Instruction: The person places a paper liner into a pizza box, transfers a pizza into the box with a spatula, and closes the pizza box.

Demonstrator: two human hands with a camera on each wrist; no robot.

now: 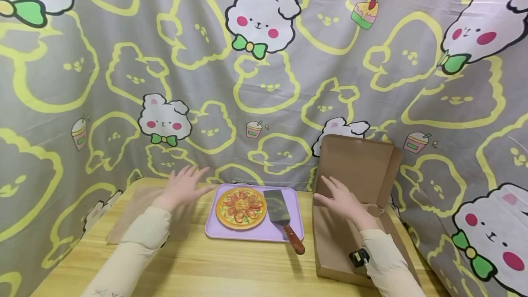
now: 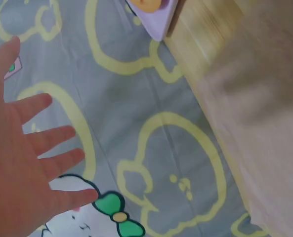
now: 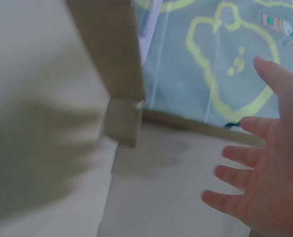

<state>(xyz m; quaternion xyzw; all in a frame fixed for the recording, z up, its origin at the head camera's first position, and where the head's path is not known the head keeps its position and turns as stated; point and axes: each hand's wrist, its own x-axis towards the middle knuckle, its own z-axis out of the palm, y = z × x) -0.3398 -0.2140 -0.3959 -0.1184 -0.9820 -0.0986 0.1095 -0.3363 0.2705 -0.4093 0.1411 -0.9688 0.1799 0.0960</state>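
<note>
My left hand (image 1: 184, 189) is held with spread fingers above a sheet of brown paper (image 1: 136, 205) on the left of the table. Over the opened cardboard pizza box (image 1: 330, 246) on the right, my right hand (image 1: 344, 201) also has its fingers spread and holds nothing. Between the hands, a pizza (image 1: 241, 208) with sliced toppings lies on a lilac tray (image 1: 255, 235). Beside it on the tray is a pizza server (image 1: 277, 206), its wooden handle (image 1: 294, 240) sticking out over the front rim. In the right wrist view, the hand (image 3: 265, 168) overlaps the inside of the box.
The box lid (image 1: 356, 164) stands raised at the back right, against a patterned curtain (image 1: 268, 90) that hangs behind the wooden table (image 1: 231, 269). A small black device (image 1: 359, 257) is strapped at the right wrist.
</note>
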